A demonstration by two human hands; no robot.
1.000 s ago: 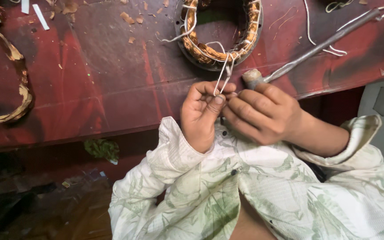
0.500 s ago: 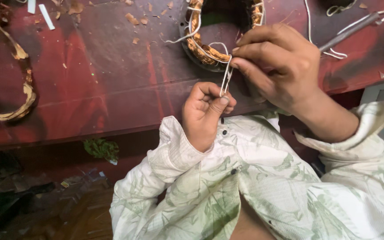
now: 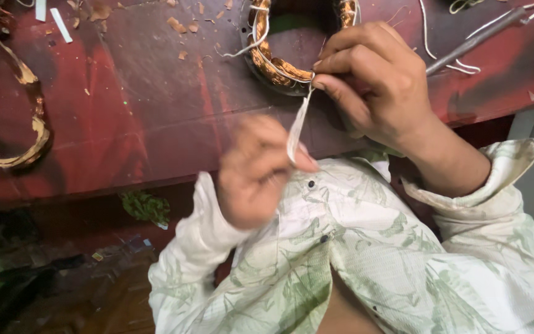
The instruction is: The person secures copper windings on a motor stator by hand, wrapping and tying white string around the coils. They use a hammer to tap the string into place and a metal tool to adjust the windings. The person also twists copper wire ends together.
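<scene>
Head view: a round motor stator [image 3: 279, 62] with copper-coloured windings lies at the far edge of a worn red table [image 3: 125, 124], partly cut off by the top of the frame. The right hand [image 3: 378, 86] rests against its near rim, thumb and forefinger pinched together on a white tying string [image 3: 298, 127] right where it leaves the coil. The string runs down and slightly left from that pinch to the left hand [image 3: 258, 170], which is blurred and sits nearer the body, just off the table's near edge; its fingers are curled shut around the lower end of the string — the strand looks taut between the two hands.

To the right of the stator, a thin grey metal rod [image 3: 477, 37] lies slantwise on the table with loose white wire [image 3: 458, 65] beside it. At the far left edge a curled strip of brownish paper [image 3: 32, 124] lies on the red surface — small tan scraps [image 3: 180, 25] are scattered between it and the stator. Both arms wear the sleeves of a pale leaf-print shirt [image 3: 372, 260], which fills the near part of the frame.
</scene>
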